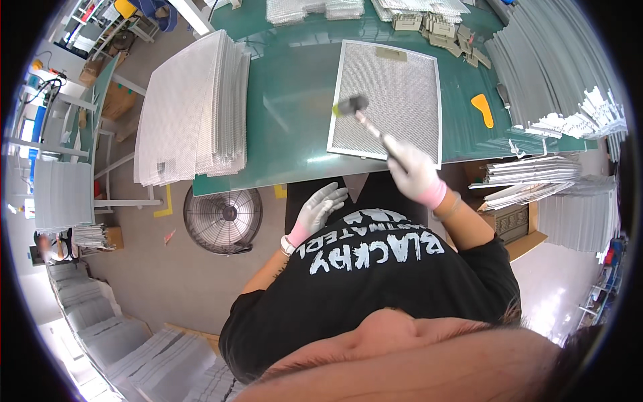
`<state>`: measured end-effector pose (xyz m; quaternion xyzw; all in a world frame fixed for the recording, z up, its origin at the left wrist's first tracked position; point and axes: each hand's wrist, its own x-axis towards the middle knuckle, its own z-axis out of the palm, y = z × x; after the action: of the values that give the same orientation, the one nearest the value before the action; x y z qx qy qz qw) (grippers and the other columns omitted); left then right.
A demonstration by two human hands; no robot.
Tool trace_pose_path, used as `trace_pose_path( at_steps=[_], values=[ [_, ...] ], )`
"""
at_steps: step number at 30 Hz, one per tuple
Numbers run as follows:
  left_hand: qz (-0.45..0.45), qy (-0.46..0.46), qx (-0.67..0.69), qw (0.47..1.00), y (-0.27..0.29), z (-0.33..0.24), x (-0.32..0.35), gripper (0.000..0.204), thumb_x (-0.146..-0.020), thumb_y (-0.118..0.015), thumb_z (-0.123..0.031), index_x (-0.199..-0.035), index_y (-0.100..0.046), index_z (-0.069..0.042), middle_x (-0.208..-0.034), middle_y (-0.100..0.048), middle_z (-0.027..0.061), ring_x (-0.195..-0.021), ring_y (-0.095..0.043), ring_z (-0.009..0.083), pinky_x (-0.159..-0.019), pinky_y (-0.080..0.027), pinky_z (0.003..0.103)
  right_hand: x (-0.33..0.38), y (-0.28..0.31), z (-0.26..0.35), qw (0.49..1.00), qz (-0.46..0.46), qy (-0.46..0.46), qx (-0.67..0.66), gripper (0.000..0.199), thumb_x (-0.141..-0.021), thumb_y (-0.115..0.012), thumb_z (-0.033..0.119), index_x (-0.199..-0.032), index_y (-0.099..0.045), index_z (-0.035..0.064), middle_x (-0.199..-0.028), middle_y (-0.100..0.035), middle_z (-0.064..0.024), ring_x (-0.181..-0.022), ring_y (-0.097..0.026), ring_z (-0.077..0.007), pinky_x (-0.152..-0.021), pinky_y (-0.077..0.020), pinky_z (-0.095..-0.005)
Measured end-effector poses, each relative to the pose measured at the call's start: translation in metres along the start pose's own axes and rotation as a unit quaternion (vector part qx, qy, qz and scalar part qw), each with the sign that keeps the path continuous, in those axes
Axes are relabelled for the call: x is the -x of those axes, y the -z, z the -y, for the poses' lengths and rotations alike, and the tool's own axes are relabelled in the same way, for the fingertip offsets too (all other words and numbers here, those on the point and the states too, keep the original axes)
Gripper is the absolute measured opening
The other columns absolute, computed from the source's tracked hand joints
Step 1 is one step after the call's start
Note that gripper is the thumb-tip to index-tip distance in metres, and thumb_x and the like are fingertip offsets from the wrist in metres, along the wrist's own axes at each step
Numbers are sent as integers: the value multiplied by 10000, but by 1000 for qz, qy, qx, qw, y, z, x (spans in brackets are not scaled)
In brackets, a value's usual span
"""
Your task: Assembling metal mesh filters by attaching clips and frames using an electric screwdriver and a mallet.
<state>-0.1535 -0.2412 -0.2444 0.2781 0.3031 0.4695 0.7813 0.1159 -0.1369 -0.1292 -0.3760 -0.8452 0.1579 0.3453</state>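
Observation:
My right hand, in a white glove with a pink cuff, is closed round the handle of a mallet. The mallet's dark head, yellow-green at one end, is over the left side of a framed mesh panel; I cannot tell if it touches. That panel lies on the green table, with a small beige plate at its far edge. My gloved left hand is in front of the table edge, fingers stretched out, holding nothing.
A tall stack of mesh sheets stands at the table's left. Beige plastic parts lie at the far right, near a yellow scraper and stacked grey frame strips. A round floor fan is below the table's left front.

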Motion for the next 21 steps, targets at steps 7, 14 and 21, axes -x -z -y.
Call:
trace_pose_path(
  at_steps=[7, 14, 21],
  values=[
    [-38, -33, -150, 987, -20, -26, -6, 349, -1021, -482, -110, -1320, -530, 63, -1186, -673, 191, -1110, -651, 243, -996, -493, 362, 9, -10, 18, 992, 117, -9, 52, 539, -873, -579, 46, -1402, -504, 112, -867, -592, -155, -680, -619, -314, -603, -507, -430],
    [-49, -103, -326, 938, -33, -74, -22, 295, -1005, -504, -104, -1224, -602, 66, -1061, -707, 169, -999, -679, 228, -935, -524, 341, 40, 20, 21, 991, 114, -59, 50, 549, -848, -605, 54, -1387, -532, 128, -873, -606, -155, -655, -622, -329, -601, -515, -440],
    [-84, -171, -383, 904, -23, -100, -52, 290, -953, -532, -12, -1224, -620, 43, -1092, -696, 107, -1024, -653, 173, -929, -501, 300, 146, 86, 13, 964, -110, -162, 181, 493, -818, -597, -19, -1308, -566, 22, -788, -575, -132, -672, -592, -318, -605, -485, -423]
  ],
)
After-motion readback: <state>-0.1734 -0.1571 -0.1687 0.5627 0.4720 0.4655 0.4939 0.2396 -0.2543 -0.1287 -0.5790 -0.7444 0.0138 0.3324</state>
